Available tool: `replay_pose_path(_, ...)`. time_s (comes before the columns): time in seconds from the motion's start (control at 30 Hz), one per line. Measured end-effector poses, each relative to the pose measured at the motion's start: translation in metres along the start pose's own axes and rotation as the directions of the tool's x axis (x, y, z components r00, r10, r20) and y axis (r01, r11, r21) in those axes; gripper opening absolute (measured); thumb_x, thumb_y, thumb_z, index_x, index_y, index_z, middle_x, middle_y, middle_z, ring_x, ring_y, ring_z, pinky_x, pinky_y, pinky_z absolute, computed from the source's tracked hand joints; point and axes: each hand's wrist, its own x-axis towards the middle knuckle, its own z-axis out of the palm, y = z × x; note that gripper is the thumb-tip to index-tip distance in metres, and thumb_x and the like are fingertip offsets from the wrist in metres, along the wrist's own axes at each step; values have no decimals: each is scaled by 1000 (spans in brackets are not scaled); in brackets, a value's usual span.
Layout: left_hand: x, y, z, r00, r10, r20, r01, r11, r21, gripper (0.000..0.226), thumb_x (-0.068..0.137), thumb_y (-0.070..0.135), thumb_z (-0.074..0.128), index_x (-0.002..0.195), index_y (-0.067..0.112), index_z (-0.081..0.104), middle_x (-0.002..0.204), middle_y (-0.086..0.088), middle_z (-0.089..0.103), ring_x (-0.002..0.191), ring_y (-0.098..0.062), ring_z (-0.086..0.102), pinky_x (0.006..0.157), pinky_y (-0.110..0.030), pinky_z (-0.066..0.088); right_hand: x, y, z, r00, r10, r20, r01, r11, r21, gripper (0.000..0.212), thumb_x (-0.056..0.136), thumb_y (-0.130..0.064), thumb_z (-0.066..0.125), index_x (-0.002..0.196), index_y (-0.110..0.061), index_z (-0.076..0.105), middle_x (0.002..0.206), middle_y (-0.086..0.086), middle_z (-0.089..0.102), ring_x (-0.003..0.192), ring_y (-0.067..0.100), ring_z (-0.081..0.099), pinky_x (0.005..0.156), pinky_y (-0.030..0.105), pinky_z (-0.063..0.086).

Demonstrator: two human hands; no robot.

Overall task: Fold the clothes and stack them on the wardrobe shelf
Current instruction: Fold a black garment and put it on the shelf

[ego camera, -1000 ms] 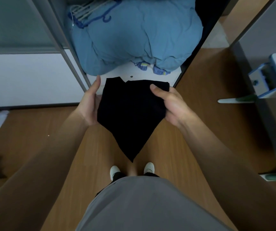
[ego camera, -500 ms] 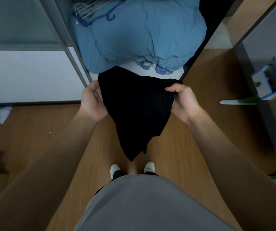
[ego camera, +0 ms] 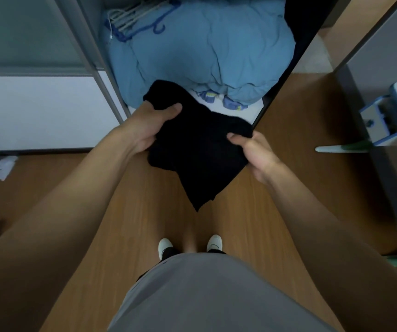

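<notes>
I hold a black garment point(ego camera: 200, 149) in the air in front of the open wardrobe. My left hand point(ego camera: 149, 125) grips its upper left part, thumb laid over the top of the cloth. My right hand point(ego camera: 255, 152) pinches the right edge, thumb on top and fingers hidden beneath. The cloth is bunched between the hands and a pointed corner hangs down toward the floor. The white wardrobe shelf point(ego camera: 252, 111) lies just beyond the garment.
A big blue duvet point(ego camera: 204, 51) fills most of the shelf, with blue and white hangers point(ego camera: 135, 20) on top. Grey wardrobe frame point(ego camera: 97, 75) stands left. Wooden floor point(ego camera: 288, 188) below, crumpled paper point(ego camera: 1, 165) at left, a blue-white object point(ego camera: 394, 116) at right.
My left hand has moved up and toward the shelf, with its thumb now over the cloth. The garment is more gathered, and its hanging corner sits higher than before.
</notes>
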Motion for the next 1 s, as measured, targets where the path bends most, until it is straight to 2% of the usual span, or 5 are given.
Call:
replay_pose_path(0.17, 12, 3, -16, 991, 27, -131, -16, 997, 82, 54, 82, 30, 81, 127, 9, 59, 115, -8, 71, 100, -19, 71, 76, -26, 58, 11, -10, 10, 994, 3, -108, -2, 1000, 14, 33, 97, -29, 63, 119, -5, 68, 111, 8, 75, 106, 21, 71, 96, 32, 55)
replay_pose_path(0.4, 4, -4, -29, 952, -64, 301, 115, 981, -158, 32, 88, 23, 72, 118, 12, 72, 122, -11, 70, 109, -22, 69, 82, -28, 57, 16, -32, 24, 981, 103, -165, -86, 991, 106, 35, 104, -30, 53, 118, 1, 61, 109, 16, 74, 97, 26, 73, 75, 31, 60)
replay_pose_path(0.53, 2, -11, -22, 960, -56, 274, 83, 993, -87, 39, 91, 20, 67, 129, 10, 61, 121, -10, 71, 110, -20, 69, 84, -24, 56, 12, -38, 33, 985, 129, -113, -104, 974, 204, 29, 104, -29, 51, 113, -3, 62, 96, 14, 74, 86, 26, 74, 68, 33, 61)
replay_pose_path(0.8, 2, -12, -7, 968, 41, 246, -7, 990, -138, 26, 97, 30, 62, 119, 17, 69, 117, -5, 73, 109, -19, 69, 85, -26, 56, 9, -56, 25, 947, -191, -257, 171, 980, -98, 36, 107, -34, 43, 132, -14, 57, 110, -7, 69, 104, 6, 64, 102, 26, 49)
replay_pose_path(1.0, 2, -21, -2, 901, 11, 434, 133, 945, -300, 42, 77, 39, 81, 114, 20, 76, 122, -3, 71, 116, -20, 66, 90, -30, 55, 9, -61, 19, 980, -105, -169, 147, 953, 264, 31, 105, -32, 47, 122, -12, 64, 109, 8, 76, 102, 21, 73, 86, 33, 59)
